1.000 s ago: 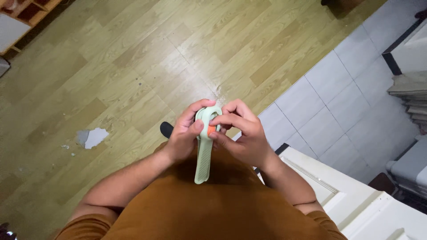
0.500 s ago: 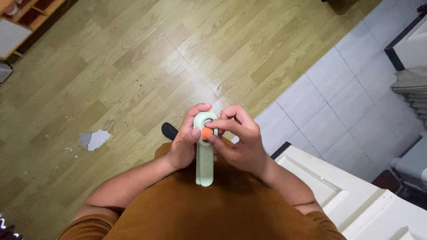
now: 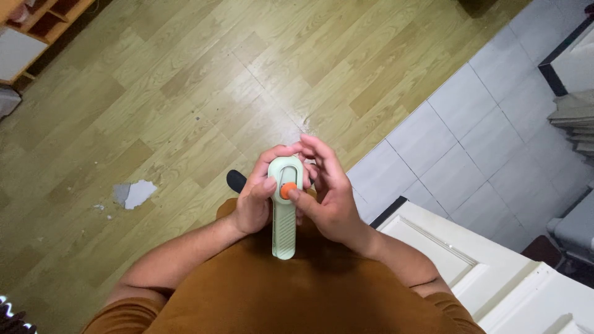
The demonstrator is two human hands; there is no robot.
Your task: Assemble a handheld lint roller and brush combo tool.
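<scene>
I hold a pale green hand tool (image 3: 284, 222) upright in front of my orange shirt, its ribbed handle pointing down toward me. My left hand (image 3: 255, 201) wraps the tool's rounded head from the left, thumb on its face. My right hand (image 3: 328, 195) cups the head from the right, and its thumb presses a round orange button (image 3: 286, 191) on the tool's front. The fingers of my right hand are raised and loosely spread behind the head.
Wood-pattern flooring (image 3: 185, 93) spreads below, with a torn white patch (image 3: 133, 193). White floor tiles (image 3: 458, 136) lie to the right. A white panelled door (image 3: 482, 272) stands at lower right, a wooden shelf (image 3: 37, 25) at upper left. A black foot tip (image 3: 235, 180) shows.
The tool turned so its face points up at me. My right fingers opened from a pinch on the head, and the right thumb now rests on the orange button.
</scene>
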